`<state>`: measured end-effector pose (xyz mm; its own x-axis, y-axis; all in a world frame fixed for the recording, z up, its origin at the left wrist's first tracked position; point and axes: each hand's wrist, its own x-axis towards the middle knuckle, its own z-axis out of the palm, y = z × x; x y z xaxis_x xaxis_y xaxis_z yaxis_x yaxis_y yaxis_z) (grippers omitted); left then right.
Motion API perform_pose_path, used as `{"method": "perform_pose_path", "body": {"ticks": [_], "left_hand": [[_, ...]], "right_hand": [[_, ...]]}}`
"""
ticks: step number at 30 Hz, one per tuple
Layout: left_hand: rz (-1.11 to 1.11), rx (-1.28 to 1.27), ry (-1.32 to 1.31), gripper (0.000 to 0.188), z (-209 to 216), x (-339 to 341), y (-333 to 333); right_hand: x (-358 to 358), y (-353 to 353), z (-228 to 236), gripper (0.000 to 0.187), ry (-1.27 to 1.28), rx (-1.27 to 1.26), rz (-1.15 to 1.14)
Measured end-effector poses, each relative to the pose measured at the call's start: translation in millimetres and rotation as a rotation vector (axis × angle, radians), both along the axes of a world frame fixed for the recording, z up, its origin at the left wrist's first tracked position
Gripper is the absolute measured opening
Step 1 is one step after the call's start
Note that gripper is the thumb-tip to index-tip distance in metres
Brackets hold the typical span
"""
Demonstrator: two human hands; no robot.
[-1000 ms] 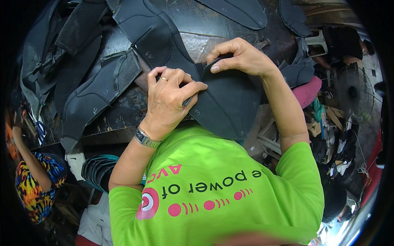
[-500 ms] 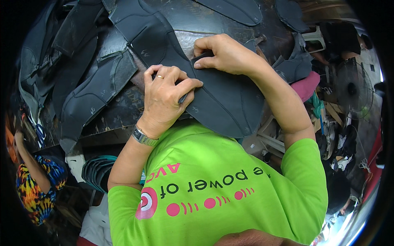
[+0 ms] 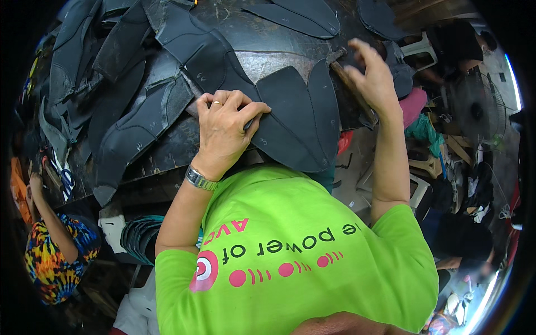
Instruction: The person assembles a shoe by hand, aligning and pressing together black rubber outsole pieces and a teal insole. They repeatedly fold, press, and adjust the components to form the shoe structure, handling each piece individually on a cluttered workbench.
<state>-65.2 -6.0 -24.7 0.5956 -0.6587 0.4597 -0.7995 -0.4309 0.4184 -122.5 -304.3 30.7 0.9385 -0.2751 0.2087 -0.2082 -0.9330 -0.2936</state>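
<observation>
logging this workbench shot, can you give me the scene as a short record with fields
left hand: fingers curled, touching the black stitched piece; grip partly hidden
right hand: open, close to a brown-handled tool
table: dark, worn, bearing more black pieces
left wrist: metal-banded watch
nearby: another person at left; fan at right

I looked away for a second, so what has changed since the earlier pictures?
The right hand let go of the edge of the stitched black piece and moved to the right; it is now open by the wooden-handled tool. The edge it pinched now lies free. The left hand stays curled over the same piece.
</observation>
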Motion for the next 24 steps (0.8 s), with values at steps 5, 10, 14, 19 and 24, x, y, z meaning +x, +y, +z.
{"method": "perform_pose_path", "body": {"ticks": [5,10,14,19,24], "left_hand": [[0.004,-0.010,0.031,0.021,-3,1,-2],[0.003,-0.018,0.024,0.021,-3,0,-1],[-0.007,-0.003,0.063,0.021,-2,0,0],[0.000,-0.021,0.037,0.022,-3,1,-1],[-0.013,-0.024,0.066,0.021,-3,0,-1]], "right_hand": [[-30,-20,-50,0.045,0.085,-0.086,-0.021],[-20,-18,-41,0.034,-0.060,0.009,-0.047],[-13,-2,-14,0.031,-0.243,0.165,0.029],[-13,47,3,0.032,-0.373,0.607,0.098],[-7,85,2,0.039,-0.057,0.285,0.297]]}}
